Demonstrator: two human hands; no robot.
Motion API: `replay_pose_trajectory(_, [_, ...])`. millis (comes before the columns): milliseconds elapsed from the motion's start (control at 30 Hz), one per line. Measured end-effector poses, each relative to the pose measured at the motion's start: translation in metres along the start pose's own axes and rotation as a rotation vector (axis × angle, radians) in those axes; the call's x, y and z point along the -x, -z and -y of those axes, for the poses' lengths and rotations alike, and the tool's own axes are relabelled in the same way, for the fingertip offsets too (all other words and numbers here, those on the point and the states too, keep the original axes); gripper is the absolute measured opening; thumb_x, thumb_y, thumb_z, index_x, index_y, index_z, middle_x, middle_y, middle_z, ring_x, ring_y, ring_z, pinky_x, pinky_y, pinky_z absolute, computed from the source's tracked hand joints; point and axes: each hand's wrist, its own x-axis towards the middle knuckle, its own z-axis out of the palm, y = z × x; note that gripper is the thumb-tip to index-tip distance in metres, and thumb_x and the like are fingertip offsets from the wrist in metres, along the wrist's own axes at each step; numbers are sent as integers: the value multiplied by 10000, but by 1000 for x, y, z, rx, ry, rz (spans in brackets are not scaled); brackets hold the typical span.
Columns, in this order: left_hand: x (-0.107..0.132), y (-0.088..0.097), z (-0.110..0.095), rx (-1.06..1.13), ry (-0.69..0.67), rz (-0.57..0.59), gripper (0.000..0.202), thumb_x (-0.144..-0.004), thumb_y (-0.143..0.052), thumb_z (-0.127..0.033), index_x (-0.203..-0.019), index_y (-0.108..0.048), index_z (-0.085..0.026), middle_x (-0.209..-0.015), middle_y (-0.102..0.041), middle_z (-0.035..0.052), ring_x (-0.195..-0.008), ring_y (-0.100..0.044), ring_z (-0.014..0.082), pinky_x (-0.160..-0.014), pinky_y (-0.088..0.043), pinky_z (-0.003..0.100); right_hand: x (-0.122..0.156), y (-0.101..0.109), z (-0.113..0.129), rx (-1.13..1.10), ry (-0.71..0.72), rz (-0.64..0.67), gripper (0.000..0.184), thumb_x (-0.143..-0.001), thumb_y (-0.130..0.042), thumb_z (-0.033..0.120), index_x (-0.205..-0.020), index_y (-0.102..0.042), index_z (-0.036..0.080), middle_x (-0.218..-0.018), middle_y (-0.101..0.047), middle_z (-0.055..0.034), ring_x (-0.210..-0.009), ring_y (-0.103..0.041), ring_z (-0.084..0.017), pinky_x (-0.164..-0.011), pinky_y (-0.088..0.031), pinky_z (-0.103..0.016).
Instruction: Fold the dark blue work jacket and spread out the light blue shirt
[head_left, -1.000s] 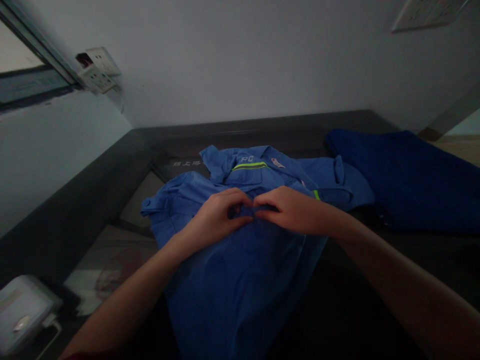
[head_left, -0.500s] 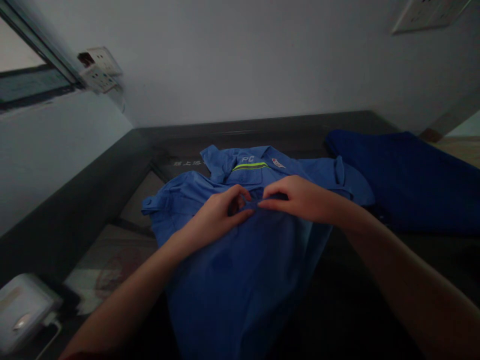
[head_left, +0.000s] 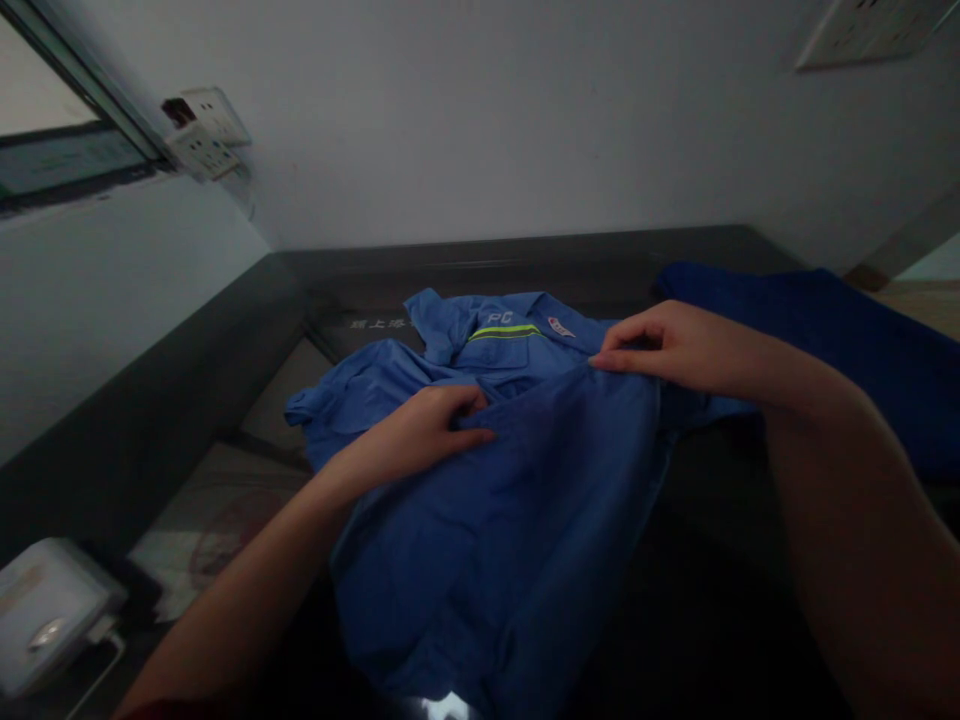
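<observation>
**Cloth in the middle, walls behind and to the left**

The blue work shirt [head_left: 480,520] covers the middle of the dark table [head_left: 697,600]; both hands sit on it, the left hand [head_left: 420,435] at its folded edge, the right hand [head_left: 667,345] farther back. A darker blue garment [head_left: 840,350] blocks the far right corner. Bare tabletop lies open at the near right, between the two cloths. At the left, a raised dark ledge [head_left: 150,400] hems the table, with a white box [head_left: 45,610] on the near left corner. The rear wall [head_left: 480,120] closes the back, with sockets [head_left: 206,130] jutting out up at the left.
</observation>
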Motion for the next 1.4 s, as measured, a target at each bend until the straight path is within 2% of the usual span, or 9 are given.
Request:
replay_pose_trajectory(133, [1,4,-4,12,-34,-186,152,-821,-639,-329,-879,-618,-190,-849,-640,-1,-800,-592,160,-724,-451,274,-3,-7,-21,117,-28,11,352,-840,-552,487,-703,-714,206,-667,-668,-20,-613,-577,-156,-560,-375,-276])
replay_pose_trajectory(233, [2,4,-7,36,-109,-249,143,-823,-651,-312,-903,-635,-194,-889,-649,12,-847,-599,163,-777,-467,283,-3,-15,-22,220,-59,-62,214,-819,-590,372,-794,-737,219,-772,-710,-31,-694,-617,-184,-607,-413,-290])
replay_pose_trajectory(400, [6,2,-18,-25,-223,-326,138,-834,-647,-270,-945,-657,-189,-988,-608,47,-925,-577,176,-824,-472,302,5,-21,19,161,29,-180,264,-813,-591,277,-1044,-707,227,-1016,-706,-52,-888,-628,-220,-747,-450,-325])
replay_pose_trajectory(567, [10,1,-32,-135,-253,-434,162,-851,-626,-290,-979,-656,-196,-976,-600,52,-939,-550,188,-837,-462,322,5,-31,54,-34,160,-89,200,-818,-600,243,-992,-691,205,-925,-701,-31,-807,-616,-171,-724,-428,-285])
replay_pose_trajectory(700, [10,2,-35,-66,-253,-398,160,-841,-641,-303,-949,-640,-186,-912,-624,41,-888,-567,179,-799,-465,302,0,-38,56,-113,188,-13,100,-814,-607,206,-879,-671,165,-841,-679,-28,-767,-593,-154,-696,-394,-270])
replay_pose_trajectory(833, [8,5,-35,101,-226,-338,144,-831,-651,-315,-871,-634,-178,-834,-643,20,-792,-583,151,-729,-464,266,-1,-37,52,-176,233,85,123,-845,-585,253,-872,-661,160,-790,-654,-11,-720,-564,-137,-672,-373,-264])
replay_pose_trajectory(967, [8,6,-36,216,-154,-366,196,-870,-581,-320,-759,-620,-163,-740,-634,12,-695,-574,128,-658,-454,237,-2,-37,51,-197,253,140,151,-844,-594,295,-875,-663,165,-759,-639,0,-695,-542,-132,-660,-362,-262])
replay_pose_trajectory(1200, [17,7,-47,148,-115,-414,189,-862,-573,-330,-768,-598,-169,-609,-535,-33,-542,-479,84,-505,-369,189,-6,-41,48,-236,254,82,138,-843,-588,282,-833,-645,157,-770,-626,-3,-704,-532,-131,-668,-355,-259])
replay_pose_trajectory(1400, [23,4,-55,-46,-178,-296,160,-867,-555,-271,-748,-605,-176,-615,-546,-30,-544,-469,82,-526,-356,198,-6,-43,48,-231,243,21,123,-848,-578,276,-856,-619,161,-762,-597,1,-700,-503,-127,-658,-333,-259])
